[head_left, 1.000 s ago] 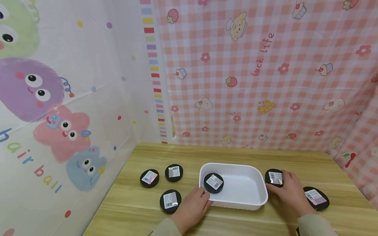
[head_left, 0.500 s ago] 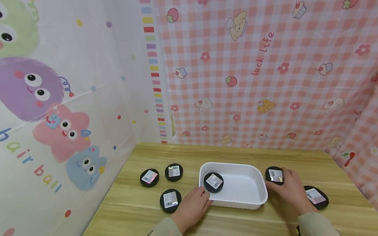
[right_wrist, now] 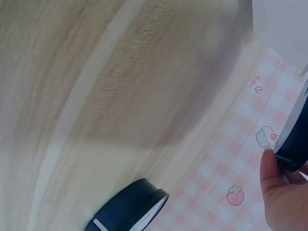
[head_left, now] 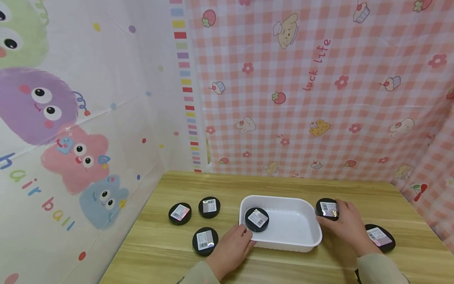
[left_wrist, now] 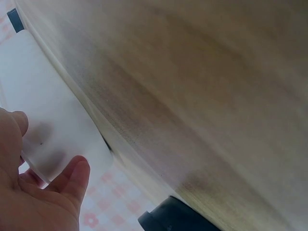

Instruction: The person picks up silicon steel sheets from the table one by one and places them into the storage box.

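Here the right hand (head_left: pixel 349 228) grasps a round black tin (head_left: pixel 327 208) in its grip, lifted just beside the right rim of the white tray (head_left: pixel 283 241). The tin bears a silvery barcode label on top. The left hand (head_left: pixel 230 249) rests released against the tray's near left corner, just below another labelled tin (head_left: pixel 257 219) lying inside on the desk (head_left: pixel 163 252).

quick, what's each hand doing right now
Left hand: fingers rest on the white plastic tray's near rim, gripping nothing.
Right hand: holds a round black tin with a barcode label.
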The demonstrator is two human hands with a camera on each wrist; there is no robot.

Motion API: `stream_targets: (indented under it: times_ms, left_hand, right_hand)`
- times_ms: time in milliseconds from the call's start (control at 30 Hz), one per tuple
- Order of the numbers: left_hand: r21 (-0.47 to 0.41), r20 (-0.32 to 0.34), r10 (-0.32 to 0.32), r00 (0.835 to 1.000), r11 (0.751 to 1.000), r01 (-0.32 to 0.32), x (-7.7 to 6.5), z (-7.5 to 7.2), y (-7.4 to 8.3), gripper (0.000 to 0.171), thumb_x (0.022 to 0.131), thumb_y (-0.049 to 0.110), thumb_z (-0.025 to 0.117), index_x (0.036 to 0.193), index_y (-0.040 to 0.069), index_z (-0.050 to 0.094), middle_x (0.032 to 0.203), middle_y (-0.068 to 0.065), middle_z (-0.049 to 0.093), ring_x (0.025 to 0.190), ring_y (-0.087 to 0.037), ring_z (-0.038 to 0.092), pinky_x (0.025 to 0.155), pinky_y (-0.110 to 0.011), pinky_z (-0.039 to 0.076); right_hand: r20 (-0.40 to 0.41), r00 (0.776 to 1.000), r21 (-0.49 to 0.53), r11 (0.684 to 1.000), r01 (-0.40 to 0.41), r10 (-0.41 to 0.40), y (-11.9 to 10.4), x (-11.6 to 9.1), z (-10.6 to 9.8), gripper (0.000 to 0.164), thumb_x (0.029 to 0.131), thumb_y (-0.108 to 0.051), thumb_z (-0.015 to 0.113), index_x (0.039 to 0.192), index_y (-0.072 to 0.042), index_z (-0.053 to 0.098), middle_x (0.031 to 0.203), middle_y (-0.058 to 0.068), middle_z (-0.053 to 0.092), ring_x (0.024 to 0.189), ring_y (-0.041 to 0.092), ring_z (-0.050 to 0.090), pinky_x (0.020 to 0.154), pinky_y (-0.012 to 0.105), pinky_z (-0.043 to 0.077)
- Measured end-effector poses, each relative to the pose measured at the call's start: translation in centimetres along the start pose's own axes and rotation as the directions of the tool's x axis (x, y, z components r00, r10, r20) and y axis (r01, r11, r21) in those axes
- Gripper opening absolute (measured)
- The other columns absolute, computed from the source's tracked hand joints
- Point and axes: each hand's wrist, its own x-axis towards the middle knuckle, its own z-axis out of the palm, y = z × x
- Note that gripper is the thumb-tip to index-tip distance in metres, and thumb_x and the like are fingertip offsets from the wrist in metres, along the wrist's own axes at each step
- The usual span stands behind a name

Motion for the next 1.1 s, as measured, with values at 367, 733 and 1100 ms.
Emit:
stream_targets:
  times_ms: [367,733,1100]
  left_hand:
    - [0.003,0.0,0.002,1.0,1.0,-0.002,0.1,0.2,0.0,0.021,0.105,0.035,0.053,0.096,0.018,0.058,0.092,0.003,0.051,0.086,-0.014,0.052,0.074,-0.027,0.048]
    - [-0.001,0.016,-0.007,1.0,1.0,0.007,0.0,0.1,0.0,0.021,0.105,0.036,0.052,0.096,0.018,0.058,0.093,0.003,0.052,0.085,-0.014,0.052,0.074,-0.027,0.048]
    - [-0.009,0.03,-0.018,0.999,1.0,0.018,0.2,0.1,0.0,0.021,0.105,0.036,0.052,0.098,0.017,0.058,0.093,0.003,0.051,0.085,-0.014,0.052,0.074,-0.027,0.048]
  right_hand:
    - [0.031,0.999,0.036,0.999,-0.011,0.01,-1.0,0.5,0.0,0.106,0.082,-0.054,0.078,0.145,0.018,0.032,0.139,0.044,0.036,0.124,0.058,0.04,0.102,0.071,0.037]
    - [0.048,0.998,0.03,0.998,0.048,-0.049,-2.5,0.7,-0.2,0.102,0.079,-0.052,0.081,0.144,0.014,0.037,0.136,0.041,0.042,0.121,0.055,0.045,0.097,0.069,0.042]
    - [0.033,0.991,0.033,0.991,0.131,-0.132,-3.6,0.6,-0.3,0.099,0.073,-0.051,0.086,0.14,0.01,0.046,0.135,0.036,0.05,0.12,0.052,0.051,0.097,0.065,0.044]
